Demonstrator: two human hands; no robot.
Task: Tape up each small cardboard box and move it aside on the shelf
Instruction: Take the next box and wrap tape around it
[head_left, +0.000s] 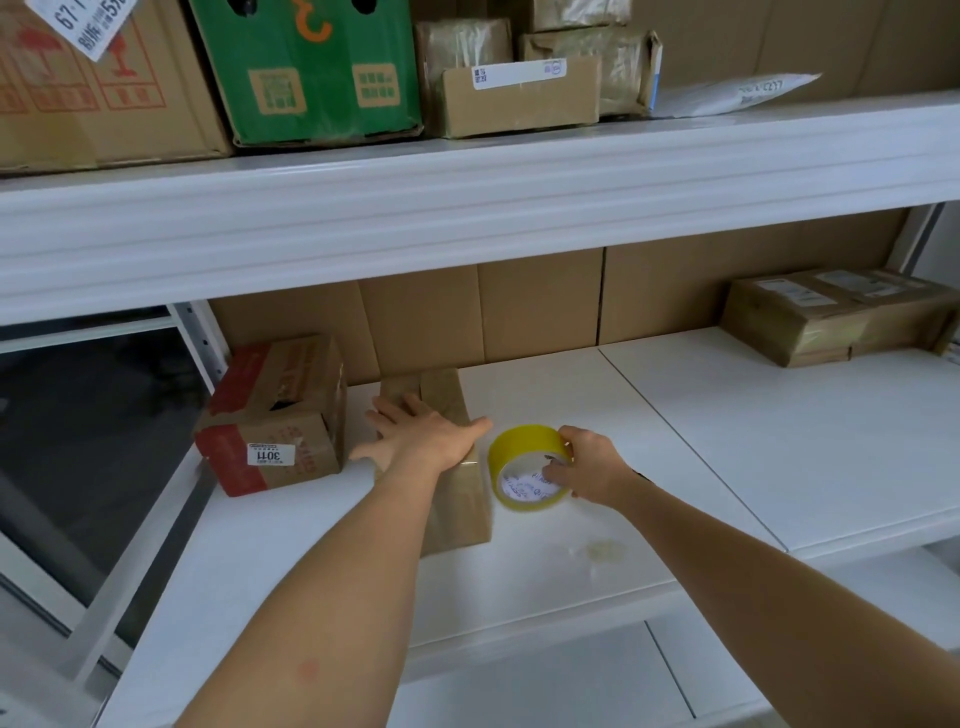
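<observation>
A small brown cardboard box (457, 499) lies lengthwise on the white shelf (571, 405), its top glossy with tape. My left hand (421, 436) lies flat on the box's top with fingers spread, pressing it down. Just right of the box, my right hand (587, 467) grips a yellow roll of tape (524, 467), thumb on the outer rim and fingers inside the core. The roll is tilted and sits close to the box's right side.
A red-and-brown box (275, 415) labelled 3011 stands left of the small box. Taped parcels (836, 312) sit at the shelf's far right. A scrap of crumpled tape (602, 551) lies near the front edge. The upper shelf (467, 208) carries several boxes.
</observation>
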